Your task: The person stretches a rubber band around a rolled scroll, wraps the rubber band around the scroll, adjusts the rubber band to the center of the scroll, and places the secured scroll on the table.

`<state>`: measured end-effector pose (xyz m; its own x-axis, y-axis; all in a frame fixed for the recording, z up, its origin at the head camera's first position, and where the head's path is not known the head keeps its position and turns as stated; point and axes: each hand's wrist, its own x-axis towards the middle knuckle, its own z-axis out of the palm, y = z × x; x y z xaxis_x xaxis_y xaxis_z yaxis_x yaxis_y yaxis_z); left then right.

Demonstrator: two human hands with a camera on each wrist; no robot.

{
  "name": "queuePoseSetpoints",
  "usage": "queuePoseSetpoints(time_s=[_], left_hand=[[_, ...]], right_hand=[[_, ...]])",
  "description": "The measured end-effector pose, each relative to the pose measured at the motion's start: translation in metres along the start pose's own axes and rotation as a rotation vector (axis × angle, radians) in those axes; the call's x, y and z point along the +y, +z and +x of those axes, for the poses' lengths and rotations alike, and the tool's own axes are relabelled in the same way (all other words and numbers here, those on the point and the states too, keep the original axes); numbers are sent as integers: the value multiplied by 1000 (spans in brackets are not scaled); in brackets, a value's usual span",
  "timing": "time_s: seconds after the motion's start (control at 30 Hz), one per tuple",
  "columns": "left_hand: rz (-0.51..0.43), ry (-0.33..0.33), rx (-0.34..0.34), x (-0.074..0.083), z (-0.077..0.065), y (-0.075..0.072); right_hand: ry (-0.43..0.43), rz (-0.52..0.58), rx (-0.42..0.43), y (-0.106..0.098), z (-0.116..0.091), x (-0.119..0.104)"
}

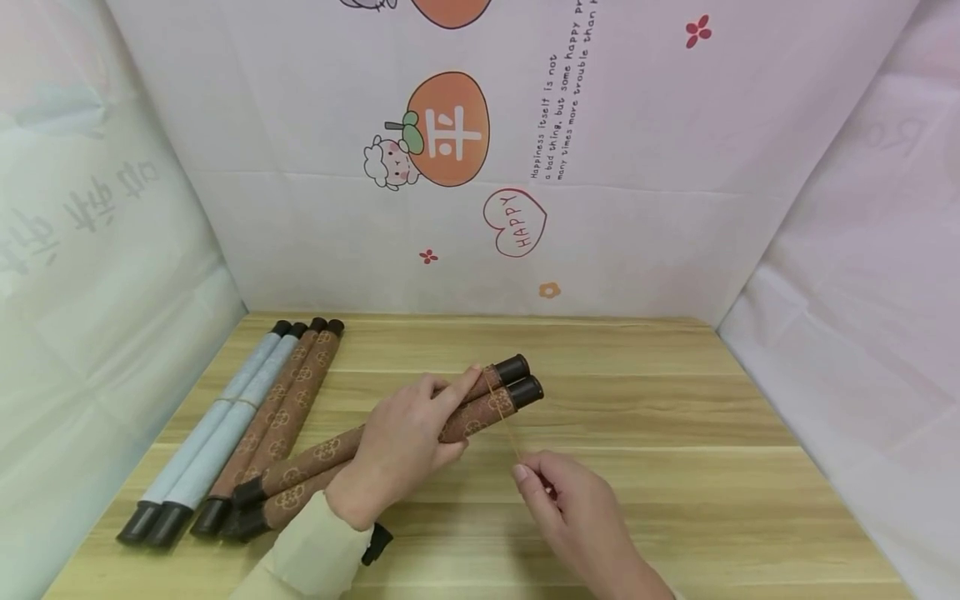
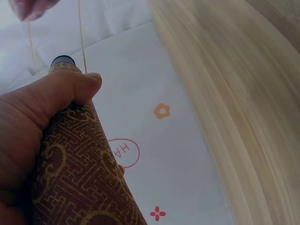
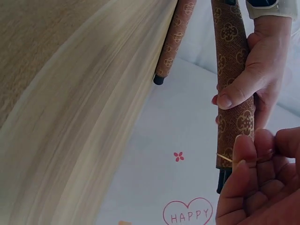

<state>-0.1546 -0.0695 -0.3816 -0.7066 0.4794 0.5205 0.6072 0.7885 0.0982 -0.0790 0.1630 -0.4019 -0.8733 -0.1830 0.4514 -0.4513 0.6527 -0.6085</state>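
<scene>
My left hand [image 1: 401, 442] grips a pair of brown scrolls [image 1: 476, 418] with gold flower patterns and black end knobs [image 1: 525, 388]. The pair lies at a slant, its far ends raised to the right. Around the scrolls, near those knobs, runs a thin yellow rubber band [image 1: 513, 435]. Thumb and fingers of my right hand [image 1: 577, 508] pinch the band and draw it taut toward me. In the left wrist view, two strands of the band [image 2: 82, 42] stretch past the scroll end. The right wrist view shows the band [image 3: 224, 157] just short of the black knobs.
At the left, two light blue scrolls [image 1: 225, 404] lie side by side, bound by a band at mid-length. Right beside them rest two more brown scrolls [image 1: 288, 408], overlapped by the held pair's near ends. White printed cloth [image 1: 637, 233] walls the wooden table [image 1: 675, 467] at back and sides.
</scene>
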Motion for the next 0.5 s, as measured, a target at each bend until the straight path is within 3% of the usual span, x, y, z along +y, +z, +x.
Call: queuePoseSetpoints(time_s=[0.17,0.27,0.4,0.5], left_hand=[[-42,-66,-73,-3,1,1],[-71,-102,-108,-5,2,2],[-91,-136,-148,-6,4,2],[-102,-150,-169,-6,5,0]], right_hand=[[-376,-9,149,3,-1,5],[-582,42,236,3,3,4],[-808,164,303,1,13,-2],[-910,253,313,-3,17,-9]])
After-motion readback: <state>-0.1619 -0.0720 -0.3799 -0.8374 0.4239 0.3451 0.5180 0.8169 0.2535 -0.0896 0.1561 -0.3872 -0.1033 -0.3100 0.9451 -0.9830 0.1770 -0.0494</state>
